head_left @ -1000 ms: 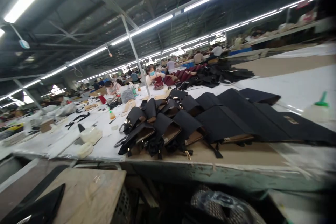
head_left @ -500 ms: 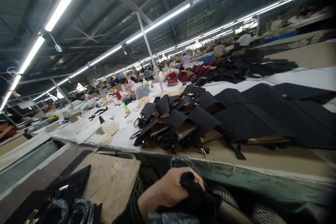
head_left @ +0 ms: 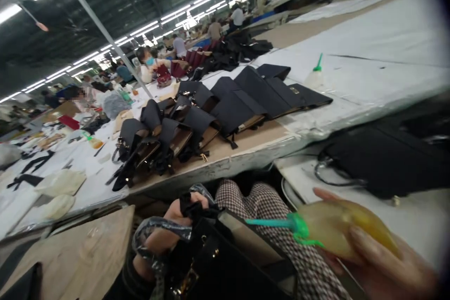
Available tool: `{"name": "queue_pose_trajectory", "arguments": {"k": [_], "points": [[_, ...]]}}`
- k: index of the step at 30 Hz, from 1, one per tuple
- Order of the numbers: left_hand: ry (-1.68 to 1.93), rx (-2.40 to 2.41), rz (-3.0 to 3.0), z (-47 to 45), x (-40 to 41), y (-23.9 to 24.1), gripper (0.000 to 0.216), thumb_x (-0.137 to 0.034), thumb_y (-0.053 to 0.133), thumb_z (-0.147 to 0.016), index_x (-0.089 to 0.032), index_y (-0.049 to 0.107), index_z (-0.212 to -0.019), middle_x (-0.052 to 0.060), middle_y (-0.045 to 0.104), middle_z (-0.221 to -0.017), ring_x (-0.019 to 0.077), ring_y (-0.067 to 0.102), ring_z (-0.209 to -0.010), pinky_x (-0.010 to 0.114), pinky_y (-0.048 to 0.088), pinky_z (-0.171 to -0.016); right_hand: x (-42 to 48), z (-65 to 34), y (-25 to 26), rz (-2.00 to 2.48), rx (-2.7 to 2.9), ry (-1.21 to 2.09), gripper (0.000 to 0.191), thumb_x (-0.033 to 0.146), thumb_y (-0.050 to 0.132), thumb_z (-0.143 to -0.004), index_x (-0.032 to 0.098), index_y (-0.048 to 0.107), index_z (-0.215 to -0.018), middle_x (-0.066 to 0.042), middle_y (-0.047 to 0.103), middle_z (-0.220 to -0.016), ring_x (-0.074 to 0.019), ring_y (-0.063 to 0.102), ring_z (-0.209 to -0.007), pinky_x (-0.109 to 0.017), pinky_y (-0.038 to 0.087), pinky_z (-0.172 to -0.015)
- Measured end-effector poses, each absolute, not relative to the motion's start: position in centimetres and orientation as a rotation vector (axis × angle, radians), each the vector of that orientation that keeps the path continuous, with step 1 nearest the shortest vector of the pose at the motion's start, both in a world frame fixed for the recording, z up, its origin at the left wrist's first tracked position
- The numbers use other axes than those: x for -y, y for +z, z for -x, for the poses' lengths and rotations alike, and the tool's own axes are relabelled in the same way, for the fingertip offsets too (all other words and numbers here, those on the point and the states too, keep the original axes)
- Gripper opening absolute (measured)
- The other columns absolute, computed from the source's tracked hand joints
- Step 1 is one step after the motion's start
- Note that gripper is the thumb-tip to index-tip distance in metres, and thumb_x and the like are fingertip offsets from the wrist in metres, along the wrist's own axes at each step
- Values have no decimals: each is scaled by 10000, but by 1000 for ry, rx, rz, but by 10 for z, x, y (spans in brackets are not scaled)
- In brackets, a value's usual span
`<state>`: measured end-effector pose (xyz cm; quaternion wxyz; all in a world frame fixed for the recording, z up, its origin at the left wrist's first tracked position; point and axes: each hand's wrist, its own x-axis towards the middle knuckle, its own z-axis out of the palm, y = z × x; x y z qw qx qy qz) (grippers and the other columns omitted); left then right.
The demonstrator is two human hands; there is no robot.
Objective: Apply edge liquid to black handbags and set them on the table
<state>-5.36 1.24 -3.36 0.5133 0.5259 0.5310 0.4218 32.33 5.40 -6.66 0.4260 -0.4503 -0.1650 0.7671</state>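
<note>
My left hand (head_left: 176, 218) is closed on bunched black material at the edge of a black handbag (head_left: 225, 262), which rests over my lap. Clear plastic wraps the bag's handle (head_left: 161, 227), looped around my left wrist. The bag's brown inside edge and gold fittings show. At the lower right, my right hand (head_left: 383, 262) grips a squeeze bottle (head_left: 337, 225) of yellowish liquid. Its green cap and long thin nozzle (head_left: 269, 222) point left, over the bag's opening; whether the tip touches the bag I cannot tell.
Black bag pieces (head_left: 197, 122) lie overlapping along the white worktable (head_left: 379, 51). Another green-tipped bottle (head_left: 317, 72) stands behind them. A wooden board (head_left: 87, 253) is at my left, and a black bag (head_left: 386, 159) lies on a surface at my right. Other people sit farther back.
The view has swung to the right. My right hand with the squeeze bottle has come into view, and more of the black handbag now shows. My left hand keeps its hold.
</note>
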Motion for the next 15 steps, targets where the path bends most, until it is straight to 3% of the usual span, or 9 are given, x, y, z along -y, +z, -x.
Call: {"name": "queue_pose_trajectory", "arguments": {"k": [2,6,8,10,13,15], "points": [[982,-1259,-1266,54,-16,-39,635,-797,779,-660,-210,543,-708,82,636,-845,238,615,-775,411,572,-763,-50,-319,-54,1210,518,1789,927,553,984,-617,439,599,-1453,-98,726,-1199,-337,663,-914,-371,570,-574],[948,-1239,-1291,51,-15,-39,615,-744,840,-635,-194,569,-683,75,639,-817,226,619,-729,372,561,-697,-46,-300,-29,1228,622,1660,850,530,1015,-551,402,683,-1323,-93,733,-1031,-315,636,-791,-344,518,-492],[947,-1279,-1289,45,-10,-32,490,-610,860,-715,-176,637,-756,73,653,-877,225,625,-797,343,549,-743,-43,-293,-22,1180,553,1721,633,529,972,-615,322,749,-1170,-91,739,-893,-285,613,-706,-328,503,-487],[952,-1326,-1289,38,-5,-26,364,-500,838,-796,-170,704,-869,80,668,-968,235,624,-893,329,532,-807,-41,-287,-19,1102,503,1852,441,602,845,-768,255,769,-1030,-81,712,-729,-251,579,-628,-305,490,-486],[943,-1294,-1331,32,-4,-22,396,-532,832,-801,-167,752,-932,98,687,-990,260,628,-908,343,523,-812,-42,-279,-21,946,610,2045,535,696,575,-968,194,762,-976,-101,713,-652,-232,602,-612,-272,468,-504],[889,-1251,-1359,31,-8,-26,420,-536,845,-780,-167,775,-966,107,706,-972,276,645,-902,360,529,-814,-45,-274,-25,846,727,2129,592,706,499,-1012,173,758,-991,-110,746,-703,-220,633,-639,-267,473,-541]]}}
